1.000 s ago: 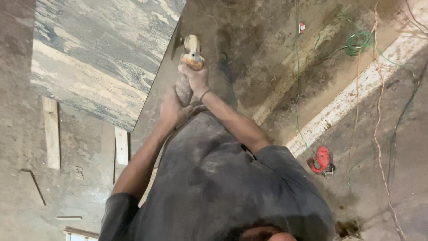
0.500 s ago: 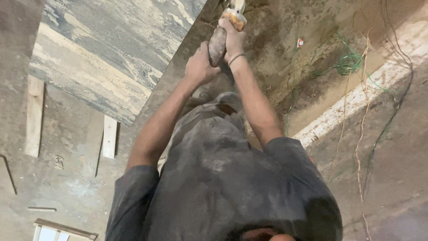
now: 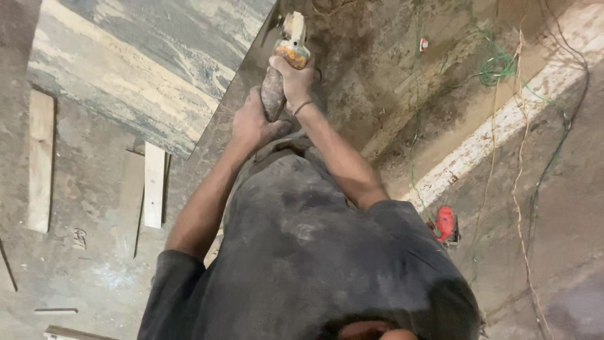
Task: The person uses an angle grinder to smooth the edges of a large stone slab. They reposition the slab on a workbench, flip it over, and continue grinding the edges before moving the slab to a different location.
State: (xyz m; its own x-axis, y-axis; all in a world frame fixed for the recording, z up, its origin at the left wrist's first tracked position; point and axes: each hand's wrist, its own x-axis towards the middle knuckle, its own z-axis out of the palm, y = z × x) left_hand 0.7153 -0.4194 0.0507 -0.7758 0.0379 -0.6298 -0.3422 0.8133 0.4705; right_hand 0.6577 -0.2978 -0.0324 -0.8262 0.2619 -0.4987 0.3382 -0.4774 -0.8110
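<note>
Hiding its disc past the slab [image 3: 157, 69] edge, one grinder [image 3: 283, 63] sits clamped in both grips: left hand [image 3: 251, 123], right hand [image 3: 294, 72].

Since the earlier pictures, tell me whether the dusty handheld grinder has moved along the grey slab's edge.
Cannot tell: the dusty handheld grinder stays at the grey slab's edge, but the camera shifted.

Left of the left hand [image 3: 251, 123] the big marbled stone slab [image 3: 138, 69] fills the floor, its edge running close past the angle grinder [image 3: 283, 60]. Two wooden battens [image 3: 153, 184] lie below it, bare dusty floor between them. To the right, green wire [image 3: 497, 66], trailing cables [image 3: 522, 189] and a red power tool [image 3: 445, 223] clutter the way.
</note>
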